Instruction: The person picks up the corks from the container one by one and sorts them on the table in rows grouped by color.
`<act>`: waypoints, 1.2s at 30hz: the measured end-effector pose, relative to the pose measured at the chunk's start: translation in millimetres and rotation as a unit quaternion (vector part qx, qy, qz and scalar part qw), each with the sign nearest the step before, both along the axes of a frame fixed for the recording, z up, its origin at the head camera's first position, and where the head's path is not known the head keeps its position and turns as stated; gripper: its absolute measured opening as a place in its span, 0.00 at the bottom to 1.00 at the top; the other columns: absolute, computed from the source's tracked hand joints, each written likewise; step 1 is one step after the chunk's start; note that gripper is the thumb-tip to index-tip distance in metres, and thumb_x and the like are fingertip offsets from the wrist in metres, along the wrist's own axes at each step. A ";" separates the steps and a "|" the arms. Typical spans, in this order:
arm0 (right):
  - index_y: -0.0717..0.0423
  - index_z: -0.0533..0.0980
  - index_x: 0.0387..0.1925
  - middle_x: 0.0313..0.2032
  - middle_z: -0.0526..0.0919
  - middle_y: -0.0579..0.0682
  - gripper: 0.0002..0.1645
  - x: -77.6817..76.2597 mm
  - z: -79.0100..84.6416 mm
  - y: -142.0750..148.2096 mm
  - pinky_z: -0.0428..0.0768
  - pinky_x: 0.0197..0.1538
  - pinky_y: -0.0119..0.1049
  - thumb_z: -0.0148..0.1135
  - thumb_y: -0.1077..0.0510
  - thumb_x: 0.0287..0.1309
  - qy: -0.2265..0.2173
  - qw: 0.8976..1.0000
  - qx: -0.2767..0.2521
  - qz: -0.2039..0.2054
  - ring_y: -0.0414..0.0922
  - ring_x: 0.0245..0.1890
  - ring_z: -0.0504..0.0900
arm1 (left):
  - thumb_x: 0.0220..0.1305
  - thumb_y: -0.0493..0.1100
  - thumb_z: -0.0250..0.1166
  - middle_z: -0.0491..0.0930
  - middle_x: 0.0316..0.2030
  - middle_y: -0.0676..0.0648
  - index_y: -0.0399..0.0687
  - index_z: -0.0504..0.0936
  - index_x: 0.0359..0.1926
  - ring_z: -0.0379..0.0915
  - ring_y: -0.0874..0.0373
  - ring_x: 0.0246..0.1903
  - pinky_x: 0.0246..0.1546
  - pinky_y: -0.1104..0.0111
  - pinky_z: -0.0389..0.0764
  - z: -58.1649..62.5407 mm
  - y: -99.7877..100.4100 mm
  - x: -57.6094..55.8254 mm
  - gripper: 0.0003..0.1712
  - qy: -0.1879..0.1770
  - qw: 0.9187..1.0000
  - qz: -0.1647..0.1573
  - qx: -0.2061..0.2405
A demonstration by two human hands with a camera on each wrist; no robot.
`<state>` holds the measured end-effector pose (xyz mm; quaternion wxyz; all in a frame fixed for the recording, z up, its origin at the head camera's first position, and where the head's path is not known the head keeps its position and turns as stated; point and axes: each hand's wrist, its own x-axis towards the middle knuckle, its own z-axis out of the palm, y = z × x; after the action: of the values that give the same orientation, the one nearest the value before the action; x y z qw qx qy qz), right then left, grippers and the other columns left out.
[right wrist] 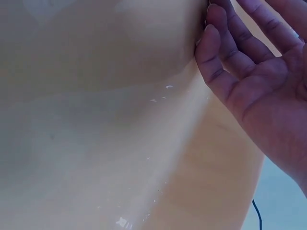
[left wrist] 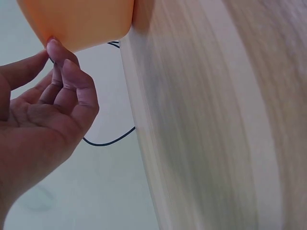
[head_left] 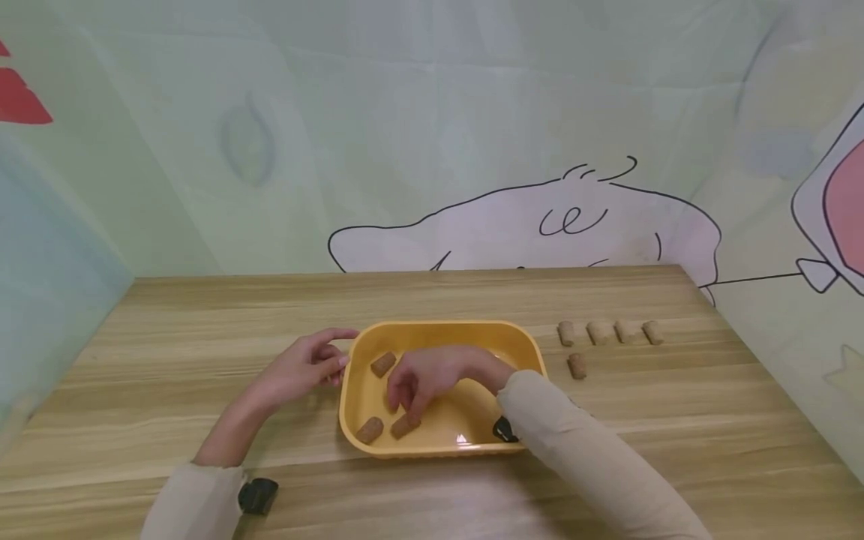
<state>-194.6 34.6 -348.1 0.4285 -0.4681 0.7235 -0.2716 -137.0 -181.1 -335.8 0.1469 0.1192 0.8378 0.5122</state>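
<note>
Wood-grain tabletop (head_left: 202, 307) is supporting a yellow tray (head_left: 466, 420) where the right hand (head_left: 432, 371), pinch unclear, is touching 1 probably light, firm cork-like cylinder (head_left: 403, 428), best gripped mid-barrel, the left hand (head_left: 310, 365), fingers loose, touching the rim (head_left: 439, 324).

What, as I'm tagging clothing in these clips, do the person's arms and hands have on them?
The left hand and right hand wear no gloves. The left sleeve and right sleeve are plain beige, ending short of the hands. A small black device sits by the left sleeve and another black device by the right, probably the wrist cameras.
</note>
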 end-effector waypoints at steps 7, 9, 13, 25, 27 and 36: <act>0.66 0.78 0.39 0.29 0.80 0.48 0.11 -3.1 4.6 1.9 0.73 0.36 0.24 0.63 0.67 0.51 0.054 0.999 0.000 0.003 0.32 0.27 0.72 | 0.66 0.32 0.52 0.74 0.27 0.46 0.31 0.62 0.61 0.69 0.55 0.28 0.31 0.65 0.74 -0.6 -0.2 -0.7 0.23 0.001 1.000 -0.001 -0.010; 0.66 0.79 0.38 0.29 0.80 0.47 0.10 -4.5 7.4 3.2 0.72 0.35 0.24 0.63 0.67 0.52 0.062 0.998 -0.005 0.001 0.32 0.26 0.72 | 0.66 0.32 0.52 0.74 0.27 0.46 0.32 0.62 0.61 0.69 0.55 0.28 0.31 0.65 0.74 -0.3 -0.1 -0.6 0.23 0.000 1.000 0.001 -0.012; 0.64 0.79 0.36 0.28 0.80 0.46 0.08 -9.2 14.9 8.1 0.73 0.33 0.25 0.62 0.66 0.52 0.077 0.997 -0.028 -0.014 0.32 0.25 0.72 | 0.66 0.32 0.52 0.74 0.27 0.46 0.31 0.62 0.61 0.69 0.55 0.28 0.31 0.65 0.74 0.1 0.0 -0.7 0.23 -0.001 1.000 0.001 -0.011; 0.63 0.78 0.36 0.29 0.80 0.47 0.07 -25.9 48.7 40.2 0.78 0.36 0.41 0.62 0.66 0.53 0.101 0.991 -0.059 -0.071 0.44 0.29 0.78 | 0.66 0.32 0.51 0.73 0.27 0.45 0.32 0.62 0.61 0.69 0.54 0.28 0.31 0.64 0.74 -1.6 -0.4 -0.7 0.23 -0.002 1.000 0.003 -0.021; 0.62 0.78 0.36 0.30 0.79 0.47 0.07 -27.7 54.6 48.7 0.77 0.37 0.43 0.61 0.66 0.54 0.099 0.990 -0.052 -0.087 0.47 0.30 0.77 | 0.66 0.32 0.51 0.73 0.27 0.45 0.31 0.61 0.61 0.69 0.54 0.28 0.31 0.64 0.74 -0.7 0.3 -0.3 0.23 -0.002 1.000 0.002 -0.022; 0.59 0.74 0.47 0.35 0.79 0.53 0.13 -33.8 73.6 96.2 0.77 0.39 0.44 0.56 0.64 0.59 0.115 0.979 -0.047 -0.164 0.52 0.34 0.76 | 0.66 0.33 0.52 0.74 0.28 0.45 0.31 0.62 0.61 0.69 0.56 0.28 0.31 0.65 0.75 0.8 1.9 1.0 0.23 -0.003 1.000 0.004 -0.022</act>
<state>-228.4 130.9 -274.5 0.2703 -0.3909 0.8211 -0.3160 -136.0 -179.3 -335.0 0.1503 0.1109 0.8486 0.4950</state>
